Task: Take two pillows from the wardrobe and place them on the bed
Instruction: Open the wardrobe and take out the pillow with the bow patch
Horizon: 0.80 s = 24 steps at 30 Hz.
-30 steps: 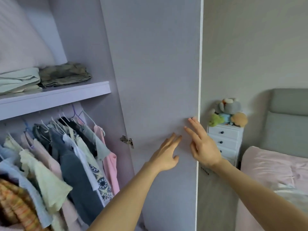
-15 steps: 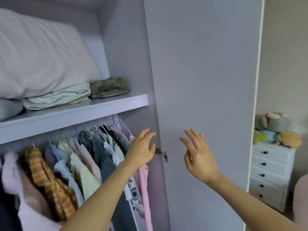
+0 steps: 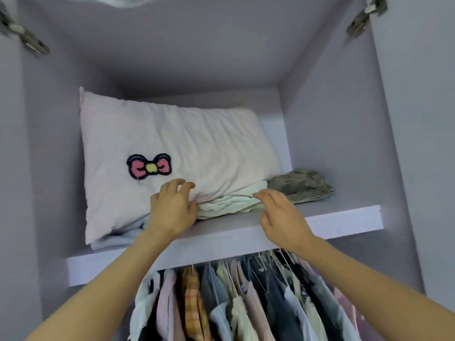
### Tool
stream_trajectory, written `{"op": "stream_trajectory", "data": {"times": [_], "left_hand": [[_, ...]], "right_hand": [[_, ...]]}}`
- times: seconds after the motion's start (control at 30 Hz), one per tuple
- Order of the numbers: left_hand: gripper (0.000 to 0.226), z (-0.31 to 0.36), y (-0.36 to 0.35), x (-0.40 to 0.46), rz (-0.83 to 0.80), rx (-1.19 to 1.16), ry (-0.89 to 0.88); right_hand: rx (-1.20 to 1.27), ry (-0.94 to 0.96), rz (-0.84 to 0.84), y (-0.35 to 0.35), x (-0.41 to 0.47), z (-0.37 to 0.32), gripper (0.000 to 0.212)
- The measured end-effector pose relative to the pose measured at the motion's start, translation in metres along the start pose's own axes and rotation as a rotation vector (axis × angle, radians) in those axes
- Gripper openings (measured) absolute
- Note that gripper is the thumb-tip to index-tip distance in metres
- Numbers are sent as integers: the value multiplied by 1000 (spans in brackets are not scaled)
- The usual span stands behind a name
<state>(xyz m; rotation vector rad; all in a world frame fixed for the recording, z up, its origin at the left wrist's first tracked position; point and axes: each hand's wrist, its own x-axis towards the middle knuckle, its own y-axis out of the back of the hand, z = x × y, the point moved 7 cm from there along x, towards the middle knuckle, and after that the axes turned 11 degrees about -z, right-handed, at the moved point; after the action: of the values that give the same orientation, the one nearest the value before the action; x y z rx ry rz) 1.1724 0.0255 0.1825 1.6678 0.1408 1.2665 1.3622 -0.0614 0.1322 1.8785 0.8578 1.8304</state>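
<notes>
A pale pink pillow (image 3: pixel 187 148) with a pink bow patch lies on the upper shelf (image 3: pixel 221 239) of the open lilac wardrobe. Under its left end shows a light blue pillow or cloth (image 3: pixel 118 238); I cannot tell which. My left hand (image 3: pixel 172 207) rests at the pink pillow's lower front edge, fingers curled against the fabric, not closed around it. My right hand (image 3: pixel 280 215) hovers open over the shelf edge, by a folded pale green cloth (image 3: pixel 231 203). The bed is out of view.
A folded olive-grey garment (image 3: pixel 300 184) lies on the shelf's right side. Several clothes on hangers (image 3: pixel 234 299) crowd the rail below the shelf. Door hinges (image 3: pixel 364 18) show at the top corners, and the wardrobe's side walls close in left and right.
The view swung from the door and bedside up to the wardrobe shelf. Both hands rose from in front of the door to the shelf, the left reaching the pink pillow's edge.
</notes>
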Motion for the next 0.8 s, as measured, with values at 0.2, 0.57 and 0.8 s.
{"op": "stream_trajectory", "data": {"times": [0.2,0.57,0.8], "left_hand": [[67,-69,34,86,181,242,361],[97,-185,67,126,301,-146,911],[2,-154,77,114,391,91,659]], "right_hand": [[-62,166,-110,-37,138,5,54],[20,263,-117,-79,281,-14,67],[14,324,-96,-91,266,-52,59]]}}
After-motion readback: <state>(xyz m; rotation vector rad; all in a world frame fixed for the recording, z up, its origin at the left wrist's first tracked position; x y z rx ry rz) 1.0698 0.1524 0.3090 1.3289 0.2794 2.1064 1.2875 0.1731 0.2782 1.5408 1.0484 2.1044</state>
